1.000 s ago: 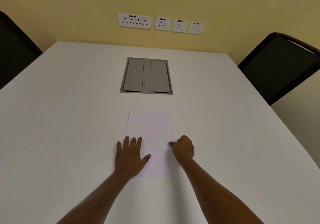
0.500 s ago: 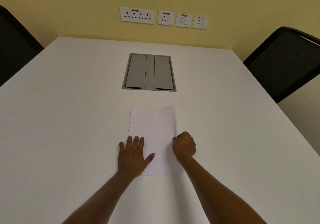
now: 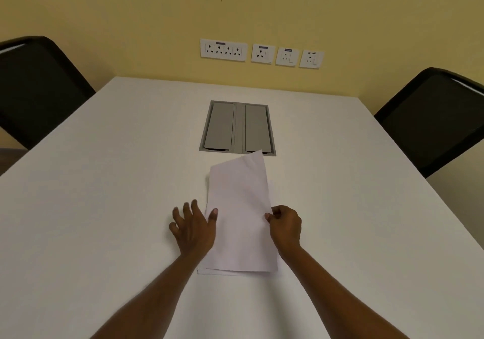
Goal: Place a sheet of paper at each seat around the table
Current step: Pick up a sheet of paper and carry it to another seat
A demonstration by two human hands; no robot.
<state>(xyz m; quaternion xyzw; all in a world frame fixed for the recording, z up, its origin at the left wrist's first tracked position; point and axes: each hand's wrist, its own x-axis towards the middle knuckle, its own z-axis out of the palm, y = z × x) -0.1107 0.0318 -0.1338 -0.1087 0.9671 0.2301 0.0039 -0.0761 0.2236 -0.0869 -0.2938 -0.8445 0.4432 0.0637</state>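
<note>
White table (image 3: 104, 207), top sheet (image 3: 239, 215) lengthwise away, far end tilted right, right hand (image 3: 285, 224) pinching its edge, left hand (image 3: 193, 227) spread, perhaps thumb on it.

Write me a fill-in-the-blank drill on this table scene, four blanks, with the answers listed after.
1. The right hand pinches the top sheet at its ____ edge.
2. The left hand has its fingers ____.
3. The chairs are ____ in colour.
4. The grey hatch in the table has ____ flaps.

Missing words: right; spread; black; two
</note>
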